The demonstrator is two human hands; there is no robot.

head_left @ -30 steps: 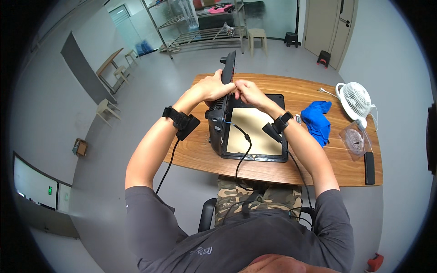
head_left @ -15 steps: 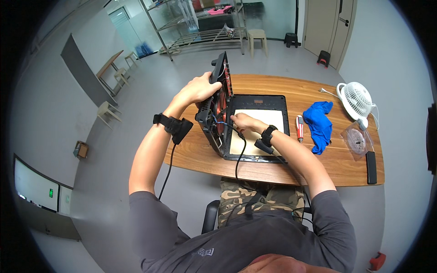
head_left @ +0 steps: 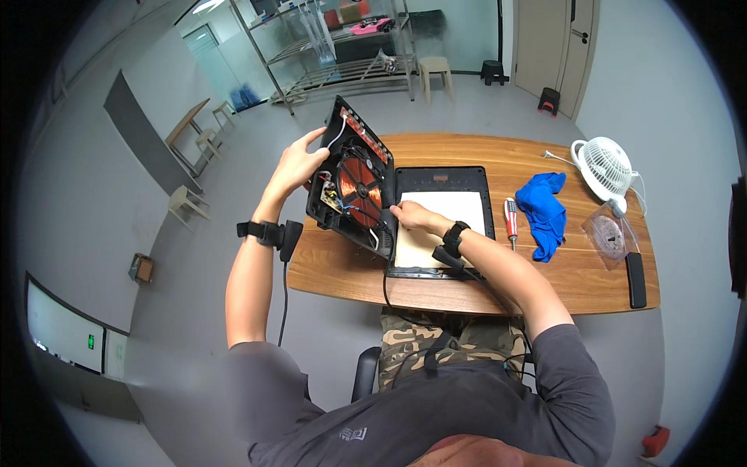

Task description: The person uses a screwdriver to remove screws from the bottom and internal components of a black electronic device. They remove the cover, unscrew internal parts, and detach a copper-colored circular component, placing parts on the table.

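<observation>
An induction cooker lies opened up on the table. Its black housing half (head_left: 323,194), carrying a round copper coil (head_left: 360,187), a circuit board and blue wires, is tilted up on the left. My left hand (head_left: 296,166) grips this half by its upper left edge, thumb over the rim. The other half, a black frame around a pale panel (head_left: 455,212), rests flat on the wood. Over that panel's left side my right hand (head_left: 420,217) is closed, fingertips pinching the black power cord (head_left: 388,268) beside the coil half. The fingers partly hide the grip.
To the right lie a red-and-white screwdriver (head_left: 510,222), a blue cloth (head_left: 545,214), a white fan (head_left: 607,170), a clear plastic bag (head_left: 608,233) and a black bar-shaped object (head_left: 636,280). The wooden table's (head_left: 436,294) front edge is close to my lap.
My left hand has tipped the coil half outward to the left, so its coil and board now face up more. My right hand has shifted slightly; the cord has moved left.
</observation>
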